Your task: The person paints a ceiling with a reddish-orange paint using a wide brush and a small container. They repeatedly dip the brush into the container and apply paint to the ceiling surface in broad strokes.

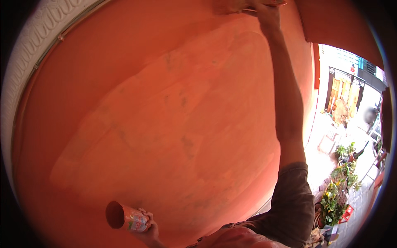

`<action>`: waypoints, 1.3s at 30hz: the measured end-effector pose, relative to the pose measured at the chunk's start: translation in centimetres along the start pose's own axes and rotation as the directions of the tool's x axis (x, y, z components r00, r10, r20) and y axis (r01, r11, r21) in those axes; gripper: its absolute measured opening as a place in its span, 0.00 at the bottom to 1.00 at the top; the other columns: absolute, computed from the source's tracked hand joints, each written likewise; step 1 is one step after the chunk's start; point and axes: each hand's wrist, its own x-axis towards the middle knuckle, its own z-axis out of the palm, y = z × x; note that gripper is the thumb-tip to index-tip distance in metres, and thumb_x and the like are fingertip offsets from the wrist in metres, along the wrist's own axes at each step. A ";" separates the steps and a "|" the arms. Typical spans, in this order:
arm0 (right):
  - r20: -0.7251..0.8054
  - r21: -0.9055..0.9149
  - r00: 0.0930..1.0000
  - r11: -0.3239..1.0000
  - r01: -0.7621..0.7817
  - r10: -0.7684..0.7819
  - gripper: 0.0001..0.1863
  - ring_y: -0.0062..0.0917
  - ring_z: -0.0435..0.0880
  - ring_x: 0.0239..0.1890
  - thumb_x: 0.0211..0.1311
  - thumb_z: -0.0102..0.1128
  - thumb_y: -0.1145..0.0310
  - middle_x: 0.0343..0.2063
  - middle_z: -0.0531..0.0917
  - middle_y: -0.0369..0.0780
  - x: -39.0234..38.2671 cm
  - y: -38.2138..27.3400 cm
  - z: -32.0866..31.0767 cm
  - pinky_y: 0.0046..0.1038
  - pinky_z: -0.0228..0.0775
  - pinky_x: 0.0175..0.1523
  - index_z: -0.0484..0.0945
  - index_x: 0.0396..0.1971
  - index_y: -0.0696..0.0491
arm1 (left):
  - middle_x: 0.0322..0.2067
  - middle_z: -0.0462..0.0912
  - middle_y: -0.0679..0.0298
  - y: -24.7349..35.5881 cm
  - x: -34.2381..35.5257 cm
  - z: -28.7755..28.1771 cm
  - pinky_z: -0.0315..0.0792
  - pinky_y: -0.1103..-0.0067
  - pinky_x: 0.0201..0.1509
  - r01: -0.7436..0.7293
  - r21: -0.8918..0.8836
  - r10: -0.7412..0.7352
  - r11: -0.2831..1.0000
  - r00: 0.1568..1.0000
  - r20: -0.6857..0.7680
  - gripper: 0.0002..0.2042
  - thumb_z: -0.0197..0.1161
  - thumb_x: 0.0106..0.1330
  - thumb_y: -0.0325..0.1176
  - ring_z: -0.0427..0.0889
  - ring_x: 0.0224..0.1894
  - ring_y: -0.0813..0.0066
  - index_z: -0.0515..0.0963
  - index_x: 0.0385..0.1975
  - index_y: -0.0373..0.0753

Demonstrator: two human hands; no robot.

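My left hand (150,226) is closed around a paint can (126,217) at the lower left. The can is tilted with its dark mouth toward the left; orange paint coats its upper part and a printed label wraps the lower end. My right arm stretches up along the wall, and my right hand (266,13) is closed on a paintbrush (231,5) at the top edge. Its bristles are at the orange wall (178,115), blurred and partly cut off by the frame. A paler, patchy area with grey marks covers the wall's middle, bordered by deeper orange above and left.
White moulded trim (35,35) curves along the upper left. To the right lies a bright outdoor area with potted plants (337,198), a small red object (346,214), and a dark gate frame (346,78) with wooden boards behind it.
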 end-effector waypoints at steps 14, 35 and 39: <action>0.227 -0.701 0.925 0.609 0.372 -0.304 0.04 0.30 0.84 0.28 0.62 0.67 0.68 0.28 0.84 0.39 -6.4 -5.8 7.6 0.30 0.75 0.33 0.84 0.31 0.51 | 0.61 0.75 0.64 -0.8 1.1 -0.5 0.77 0.77 0.39 -0.014 0.049 0.016 0.999 0.998 -0.057 0.36 0.71 0.58 0.54 0.75 0.56 0.65 0.70 0.65 0.47; 0.151 -0.726 0.935 0.605 0.325 -0.321 0.16 0.11 0.76 0.29 0.63 0.69 0.56 0.20 0.80 0.33 -3.4 -4.0 -3.4 0.26 0.70 0.34 0.79 0.26 0.53 | 0.61 0.74 0.57 -0.1 0.8 -0.4 0.79 0.73 0.37 -0.008 -0.004 0.007 1.000 0.999 -0.048 0.32 0.67 0.63 0.46 0.75 0.57 0.60 0.68 0.65 0.42; 0.356 -0.625 0.872 0.609 0.489 -0.336 0.09 0.38 0.89 0.43 0.59 0.64 0.72 0.40 0.89 0.39 -11.9 -8.0 10.0 0.35 0.82 0.47 0.87 0.39 0.49 | 0.60 0.74 0.57 -0.4 0.9 0.7 0.78 0.73 0.36 -0.001 -0.003 0.001 1.000 0.999 -0.047 0.33 0.68 0.62 0.47 0.75 0.57 0.60 0.68 0.65 0.41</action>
